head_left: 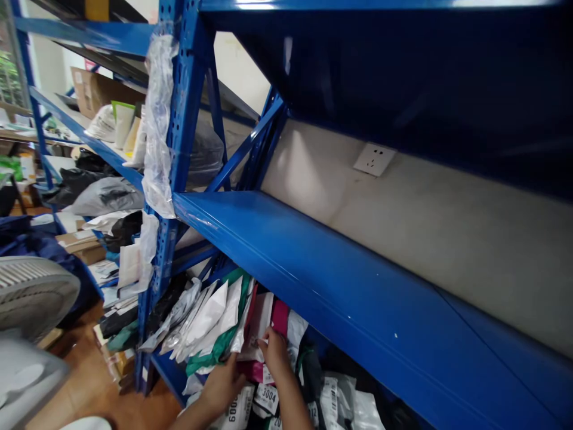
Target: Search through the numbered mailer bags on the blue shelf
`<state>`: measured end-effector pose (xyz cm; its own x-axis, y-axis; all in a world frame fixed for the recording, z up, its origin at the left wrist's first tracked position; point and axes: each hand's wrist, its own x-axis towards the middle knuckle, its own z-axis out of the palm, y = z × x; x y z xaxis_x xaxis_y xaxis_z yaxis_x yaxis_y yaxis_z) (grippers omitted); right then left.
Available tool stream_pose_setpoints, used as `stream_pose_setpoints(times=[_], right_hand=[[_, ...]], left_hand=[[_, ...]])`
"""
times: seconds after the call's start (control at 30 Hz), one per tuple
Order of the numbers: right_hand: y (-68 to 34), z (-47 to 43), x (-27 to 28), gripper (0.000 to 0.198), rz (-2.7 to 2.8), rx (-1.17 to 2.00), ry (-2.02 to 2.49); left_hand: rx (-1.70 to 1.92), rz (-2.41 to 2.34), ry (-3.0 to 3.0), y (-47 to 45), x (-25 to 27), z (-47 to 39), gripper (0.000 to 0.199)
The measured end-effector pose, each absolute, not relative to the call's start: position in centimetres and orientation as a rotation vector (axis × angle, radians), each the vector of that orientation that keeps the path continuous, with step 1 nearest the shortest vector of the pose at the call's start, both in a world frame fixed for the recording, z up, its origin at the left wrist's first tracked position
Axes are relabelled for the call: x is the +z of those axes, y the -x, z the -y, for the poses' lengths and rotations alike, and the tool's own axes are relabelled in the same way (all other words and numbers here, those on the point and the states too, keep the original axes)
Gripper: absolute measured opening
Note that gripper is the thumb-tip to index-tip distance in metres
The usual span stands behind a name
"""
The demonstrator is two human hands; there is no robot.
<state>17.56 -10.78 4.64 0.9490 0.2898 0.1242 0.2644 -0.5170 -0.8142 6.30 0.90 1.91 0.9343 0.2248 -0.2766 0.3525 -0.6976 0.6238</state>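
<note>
A row of mailer bags stands upright on the lower shelf. My left hand (pixel 221 382) is at its front, index finger raised against the lower edge of a white mailer bag (pixel 240 325) and thumb apart from it. The other fingers of that hand are partly hidden. My right hand (pixel 275 353) is closed, its fingertips pinching the front of a pale mailer bag (pixel 258 327) beside a magenta mailer bag (pixel 280 316). A green mailer bag (pixel 222 343) leans just left of both hands. Below the hands lie packets with printed labels, one a label reading 3004 (pixel 267 397).
A blue shelf board (pixel 286 251) overhangs the bags on the right. At the left stands a perforated blue upright (pixel 181 113) wrapped in clear plastic. Parcels fill the neighbouring rack (pixel 85 137). A fan (pixel 33 298) is at far left, and a wall socket (pixel 375 159) sits behind.
</note>
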Motion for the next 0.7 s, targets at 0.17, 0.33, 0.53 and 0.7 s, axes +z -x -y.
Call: stream_pose_setpoints(times=[0.17,0.33,0.53,0.7], right_hand=[[-16.5,10.9,6.2,0.022,0.682,-0.018,2.436],[-16.0,10.4,5.8,0.020,0.798,0.096,2.388],[-17.1,11.4,5.6,0.019,0.778,0.219,2.170],[-16.4,12.6,5.9,0.050,0.653,0.363,2.009]], left_hand=[[-0.224,-0.423,-2.294,-5.8,2.2,-0.9,0.050],[-0.211,-0.391,-2.221,-5.5,2.5,-1.0,0.052],[-0.120,-0.381,-2.001,-5.5,1.3,-1.2,0.054],[-0.037,-0.472,-1.446,-6.0,-0.2,-1.1,0.072]])
